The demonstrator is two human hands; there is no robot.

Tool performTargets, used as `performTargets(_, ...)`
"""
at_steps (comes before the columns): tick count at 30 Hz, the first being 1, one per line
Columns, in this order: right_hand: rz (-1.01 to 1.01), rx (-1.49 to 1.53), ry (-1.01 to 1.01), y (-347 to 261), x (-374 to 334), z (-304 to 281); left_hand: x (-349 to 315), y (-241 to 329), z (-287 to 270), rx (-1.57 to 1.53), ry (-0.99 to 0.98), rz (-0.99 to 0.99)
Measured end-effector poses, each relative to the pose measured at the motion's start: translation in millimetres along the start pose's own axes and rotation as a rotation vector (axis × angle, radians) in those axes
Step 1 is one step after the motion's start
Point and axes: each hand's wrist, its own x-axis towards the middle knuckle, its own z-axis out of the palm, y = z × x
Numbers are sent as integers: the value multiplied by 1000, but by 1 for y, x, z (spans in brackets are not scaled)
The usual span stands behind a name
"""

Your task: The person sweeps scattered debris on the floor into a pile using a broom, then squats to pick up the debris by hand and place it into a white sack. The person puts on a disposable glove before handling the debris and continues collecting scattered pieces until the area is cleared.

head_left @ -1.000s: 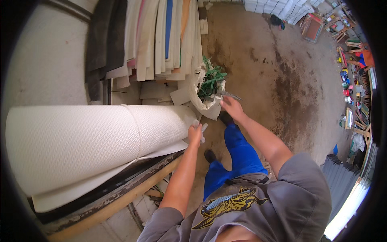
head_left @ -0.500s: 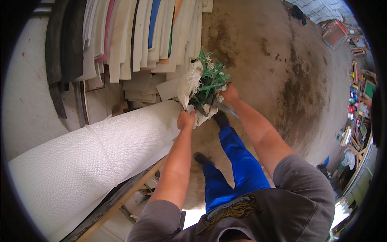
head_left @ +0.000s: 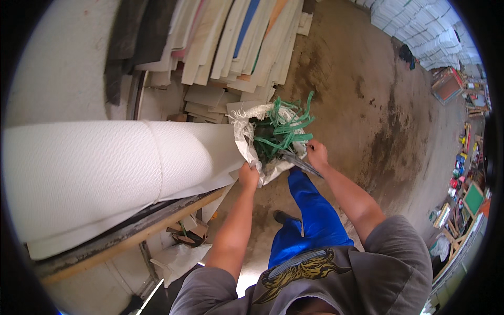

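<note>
Both hands closed on white woven sack (head_left: 247, 137) rim: left hand (head_left: 249, 175), right hand (head_left: 316, 155). Green strapping (head_left: 283, 131) inside. White roll (head_left: 105, 173) touching sack's left; boards (head_left: 231, 42) stacked behind.

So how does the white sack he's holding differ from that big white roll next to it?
The white sack is small, crumpled and frayed at its rim; the big white roll is far larger and smoothly wound, with a fine embossed texture. The sack is held up by the left hand and right hand and bulges with green straps; the roll lies on its side on a wooden bench. Both are white.
</note>
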Motion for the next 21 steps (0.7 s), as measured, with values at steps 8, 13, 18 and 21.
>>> performTargets(8,-345,-143,-88,-54,-103,-37,-153,-65,-43,-365,115,-38)
performTargets(13,-508,-94,-215,-66,-160,-24,-256,-83,-67,-661,220,-13)
performTargets(18,-644,-158,-409,-95,-232,5,-355,-127,-76,-763,303,-156)
performTargets(21,-687,-164,-531,-111,-283,33,-422,-164,-91,-836,369,-276)
